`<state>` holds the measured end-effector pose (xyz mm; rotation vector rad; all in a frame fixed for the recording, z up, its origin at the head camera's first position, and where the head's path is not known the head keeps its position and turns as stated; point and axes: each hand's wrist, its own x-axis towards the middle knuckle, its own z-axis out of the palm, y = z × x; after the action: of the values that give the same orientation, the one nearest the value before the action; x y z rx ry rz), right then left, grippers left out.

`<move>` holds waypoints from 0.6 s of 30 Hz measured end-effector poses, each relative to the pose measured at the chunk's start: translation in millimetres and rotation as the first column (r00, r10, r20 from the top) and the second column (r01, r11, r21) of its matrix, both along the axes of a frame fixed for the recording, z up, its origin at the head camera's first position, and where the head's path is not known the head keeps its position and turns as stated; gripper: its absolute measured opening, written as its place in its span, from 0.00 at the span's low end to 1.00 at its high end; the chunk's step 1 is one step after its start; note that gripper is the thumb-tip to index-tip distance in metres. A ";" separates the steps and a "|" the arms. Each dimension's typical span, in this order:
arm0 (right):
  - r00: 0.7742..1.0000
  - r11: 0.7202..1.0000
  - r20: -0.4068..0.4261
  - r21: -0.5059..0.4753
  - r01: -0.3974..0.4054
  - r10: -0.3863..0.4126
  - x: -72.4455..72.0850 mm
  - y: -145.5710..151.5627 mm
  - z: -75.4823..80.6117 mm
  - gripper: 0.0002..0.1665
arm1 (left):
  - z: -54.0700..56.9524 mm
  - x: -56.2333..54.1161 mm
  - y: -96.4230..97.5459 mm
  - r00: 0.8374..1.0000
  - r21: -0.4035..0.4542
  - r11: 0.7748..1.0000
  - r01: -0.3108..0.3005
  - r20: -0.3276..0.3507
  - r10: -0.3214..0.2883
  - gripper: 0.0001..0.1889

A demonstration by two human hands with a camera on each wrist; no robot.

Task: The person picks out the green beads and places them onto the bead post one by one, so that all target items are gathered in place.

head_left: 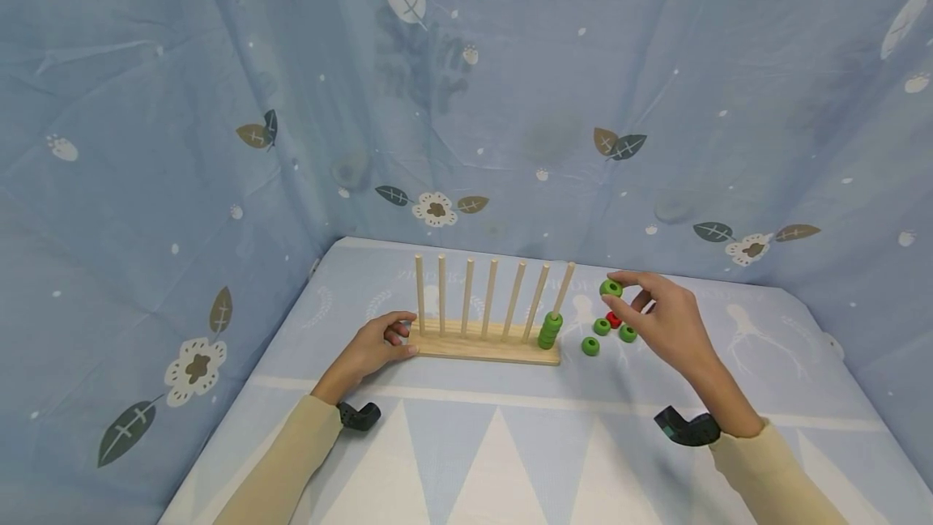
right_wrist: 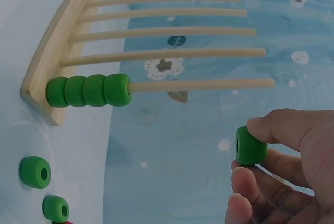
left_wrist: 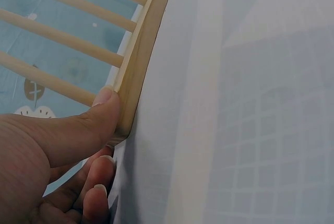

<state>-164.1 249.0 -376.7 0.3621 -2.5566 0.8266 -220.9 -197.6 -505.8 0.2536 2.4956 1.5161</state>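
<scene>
A wooden peg rack [head_left: 474, 351] stands on the table with a row of upright pegs. Several green beads [right_wrist: 94, 90] are stacked at the bottom of its rightmost peg; the other pegs are bare. At the rack's left end, my left hand [head_left: 375, 347] grips the base, the thumb on its upper side in the left wrist view. My right hand [head_left: 666, 322] pinches a single green bead [right_wrist: 251, 146] between thumb and fingers. That bead is in the air to the right of the rightmost peg's tip, apart from it, its hole visible.
Loose green beads [head_left: 590, 346] and one red bead [head_left: 615, 319] lie on the table right of the rack, below my right hand. A patterned cloth covers the table [head_left: 503, 444]. Blue curtains [head_left: 510, 104] hang close behind and at both sides.
</scene>
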 end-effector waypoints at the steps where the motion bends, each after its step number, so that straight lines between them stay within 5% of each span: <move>1: 1.000 1.000 -0.006 -0.001 -0.002 0.002 -0.1 -0.4 0.6 0.22 | -0.1 -0.1 0.0 1.000 -0.001 1.000 0.000 0.001 0.000 0.32; 18: 0.999 1.000 -0.042 -0.008 0.001 -0.001 -2.7 -7.4 5.1 0.21 | 0.8 -0.4 0.3 1.000 -0.004 1.000 -0.003 -0.002 0.003 0.32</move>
<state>-166.8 241.5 -371.5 0.3717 -2.5142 0.8194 -221.3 -197.2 -505.0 0.2508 2.5010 1.5129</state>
